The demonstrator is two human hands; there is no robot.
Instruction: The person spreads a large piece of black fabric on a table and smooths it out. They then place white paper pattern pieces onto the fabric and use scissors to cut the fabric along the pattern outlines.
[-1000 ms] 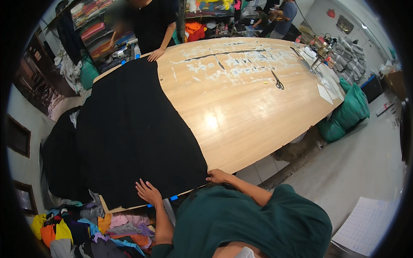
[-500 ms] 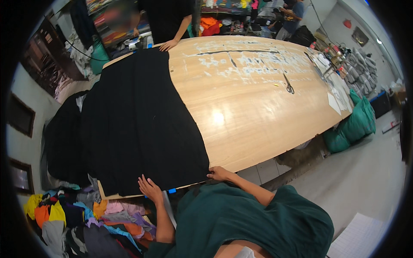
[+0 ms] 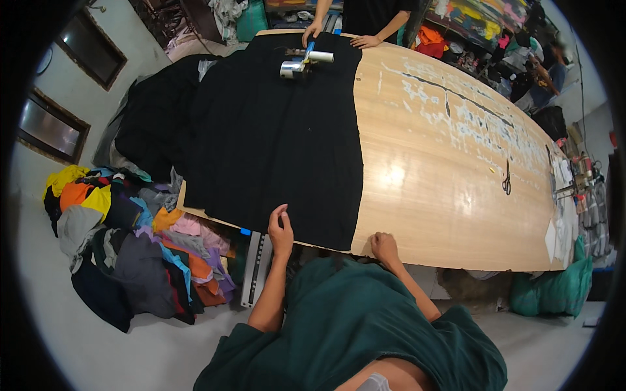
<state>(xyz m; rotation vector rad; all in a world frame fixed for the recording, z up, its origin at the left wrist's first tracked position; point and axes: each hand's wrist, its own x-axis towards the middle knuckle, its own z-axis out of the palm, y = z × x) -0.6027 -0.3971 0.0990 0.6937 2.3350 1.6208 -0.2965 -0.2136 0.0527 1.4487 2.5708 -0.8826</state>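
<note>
My left hand (image 3: 282,227) is just over the front part of the black fabric (image 3: 274,150), fingers loosely curved and apart, holding nothing. My right hand (image 3: 383,244) rests with curled, empty fingers on the wooden tabletop (image 3: 437,202), just right of the fabric's edge. The fabric covers the left part of the table. A blue and silver tool with white cylinders (image 3: 303,64) stands on its far part, close to a co-worker's hand (image 3: 312,31). The co-worker's other hand (image 3: 365,40) lies at the far edge.
Scissors (image 3: 506,179) lie at the table's right. A garment pile (image 3: 143,254), a dark fabric bundle (image 3: 150,117) and a perforated metal bar (image 3: 257,270) are at left and front. Green sacks (image 3: 548,293) sit at right; shelves of cloth (image 3: 469,32) and another person (image 3: 548,81) are behind.
My view has swung left. My left hand has lifted its fingers from lying on the fabric; my right hand has moved off its corner. A tool now stands on the far part by the co-worker.
</note>
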